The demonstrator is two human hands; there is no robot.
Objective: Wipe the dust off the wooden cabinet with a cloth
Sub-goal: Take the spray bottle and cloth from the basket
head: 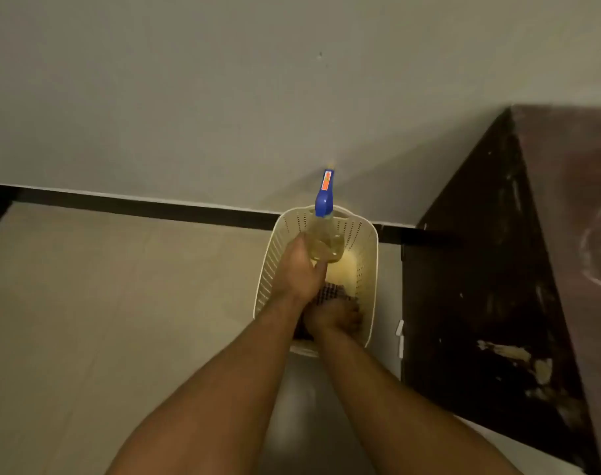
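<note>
A cream perforated basket (369,255) stands on the floor by the wall. My left hand (300,267) grips a clear spray bottle (326,234) with a blue trigger head, held above the basket. My right hand (333,317) is down inside the basket, closed on a dark checked cloth (329,292) that lies at its bottom. The dark wooden cabinet (491,286) stands to the right of the basket; its side is scuffed and its brown top shows pale dust marks.
A pale wall (223,97) with a black skirting strip (155,207) runs behind the basket. Beige floor tiles (103,303) spread to the left. The cabinet's side stands close to the basket's right wall.
</note>
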